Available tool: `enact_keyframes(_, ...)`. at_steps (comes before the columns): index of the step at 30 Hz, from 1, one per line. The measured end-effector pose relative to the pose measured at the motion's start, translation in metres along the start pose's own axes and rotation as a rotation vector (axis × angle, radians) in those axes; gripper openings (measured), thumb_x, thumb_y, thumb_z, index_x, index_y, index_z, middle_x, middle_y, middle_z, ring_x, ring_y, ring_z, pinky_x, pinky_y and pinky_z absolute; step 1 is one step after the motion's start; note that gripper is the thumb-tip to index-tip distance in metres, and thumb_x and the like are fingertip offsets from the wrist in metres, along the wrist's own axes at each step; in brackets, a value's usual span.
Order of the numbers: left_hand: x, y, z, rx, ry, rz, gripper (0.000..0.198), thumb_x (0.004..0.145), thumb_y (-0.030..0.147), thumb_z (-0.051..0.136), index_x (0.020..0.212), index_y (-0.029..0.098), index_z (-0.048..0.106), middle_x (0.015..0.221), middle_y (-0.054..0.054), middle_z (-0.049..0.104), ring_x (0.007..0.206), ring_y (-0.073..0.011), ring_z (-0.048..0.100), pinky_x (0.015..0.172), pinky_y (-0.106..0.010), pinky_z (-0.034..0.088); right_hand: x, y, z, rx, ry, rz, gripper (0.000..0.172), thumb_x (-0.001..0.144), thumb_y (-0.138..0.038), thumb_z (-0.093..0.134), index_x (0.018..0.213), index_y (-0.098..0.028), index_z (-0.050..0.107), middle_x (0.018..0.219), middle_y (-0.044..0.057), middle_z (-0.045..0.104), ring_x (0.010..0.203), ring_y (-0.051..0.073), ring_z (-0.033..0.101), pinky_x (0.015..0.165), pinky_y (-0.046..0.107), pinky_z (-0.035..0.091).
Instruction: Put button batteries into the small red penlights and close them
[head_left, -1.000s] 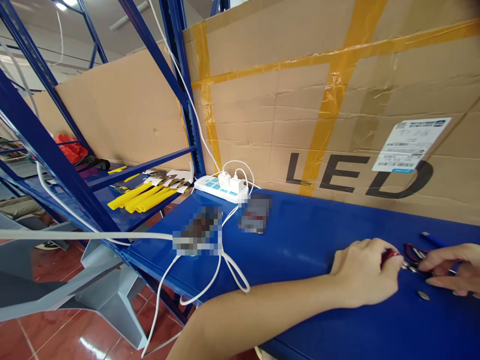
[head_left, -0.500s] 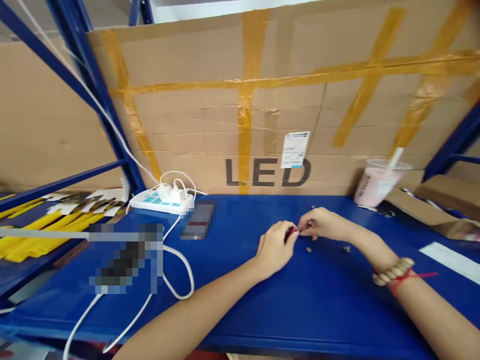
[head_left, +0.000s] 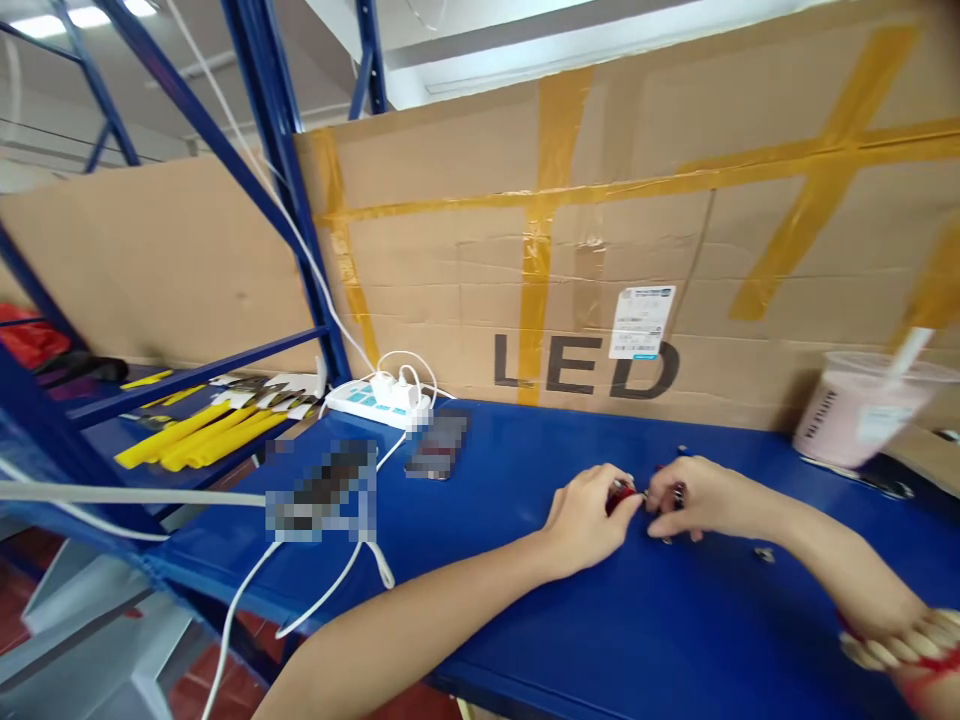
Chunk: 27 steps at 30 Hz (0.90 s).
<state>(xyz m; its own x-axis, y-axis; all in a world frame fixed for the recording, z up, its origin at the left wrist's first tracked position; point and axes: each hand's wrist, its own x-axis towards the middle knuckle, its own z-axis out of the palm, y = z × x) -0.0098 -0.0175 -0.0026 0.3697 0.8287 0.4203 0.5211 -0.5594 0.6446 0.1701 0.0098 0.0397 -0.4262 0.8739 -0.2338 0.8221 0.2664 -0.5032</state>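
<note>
Over the blue tabletop (head_left: 637, 640), my left hand (head_left: 585, 520) is closed around a small red object (head_left: 621, 495) with dark and shiny parts, mostly covered by the fingers. Just to its right, my right hand (head_left: 709, 500) has curled fingers and a bent thumb, with a small dark shiny bit (head_left: 679, 495) among them; its kind is unclear. The fingertips of both hands are close together. A small metal piece (head_left: 764, 555) lies on the table below the right wrist, and another tiny piece (head_left: 682, 450) sits just behind the right hand.
A phone (head_left: 439, 445) and a white power strip (head_left: 382, 402) with plugs are to the left, with white cables (head_left: 337, 590) trailing. A pink drink cup (head_left: 855, 410) stands at the back right. Behind everything rises a taped cardboard panel (head_left: 442, 290) marked LED.
The view has turned left, so things appear shifted right. My right fingertips have drawn slightly apart from the left ones and now cover the spot where a small piece lay.
</note>
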Motion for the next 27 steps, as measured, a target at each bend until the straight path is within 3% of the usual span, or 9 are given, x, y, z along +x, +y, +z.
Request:
enact_keyframes(6, -0.002, 0.003, -0.003, 0.043, -0.022, 0.003, 0.017, 0.085, 0.033, 0.044, 0.097, 0.025, 0.054, 0.094, 0.002, 0.061, 0.083, -0.0140, 0.056, 0.073, -0.024, 0.045, 0.004, 0.004, 0.006, 0.049, -0.070, 0.022, 0.030, 0.055, -0.036, 0.066, 0.076, -0.014, 0.061, 0.067, 0.006, 0.065, 0.051, 0.016, 0.061, 0.042, 0.020, 0.041)
enact_keyframes(11, -0.002, 0.005, -0.002, 0.093, 0.004, 0.017, 0.018, 0.086, 0.031, 0.042, 0.095, 0.023, 0.056, 0.089, 0.000, 0.060, 0.079, -0.0137, 0.056, 0.070, -0.023, 0.044, -0.002, -0.004, 0.002, -0.056, -0.040, -0.015, 0.019, 0.060, -0.030, 0.062, 0.070, -0.015, 0.063, 0.069, 0.004, 0.067, 0.054, 0.016, 0.063, 0.047, 0.020, 0.044)
enact_keyframes(20, 0.000, 0.004, 0.004, 0.061, 0.069, -0.044, 0.019, 0.087, 0.031, 0.040, 0.089, 0.022, 0.056, 0.081, 0.002, 0.059, 0.070, -0.0111, 0.053, 0.058, -0.020, 0.038, -0.007, -0.012, 0.010, -0.043, -0.043, -0.096, 0.016, 0.063, -0.024, 0.060, 0.076, -0.016, 0.065, 0.070, 0.000, 0.067, 0.055, 0.014, 0.064, 0.047, 0.018, 0.044)
enact_keyframes(27, 0.000, 0.003, 0.005, 0.086, 0.073, -0.048, 0.016, 0.085, 0.030, 0.042, 0.089, 0.023, 0.056, 0.084, 0.003, 0.059, 0.069, -0.0113, 0.053, 0.058, -0.020, 0.038, -0.007, -0.017, 0.015, -0.124, 0.073, -0.137, 0.016, 0.062, -0.014, 0.053, 0.073, -0.019, 0.063, 0.071, -0.004, 0.067, 0.054, 0.011, 0.063, 0.052, 0.017, 0.045)
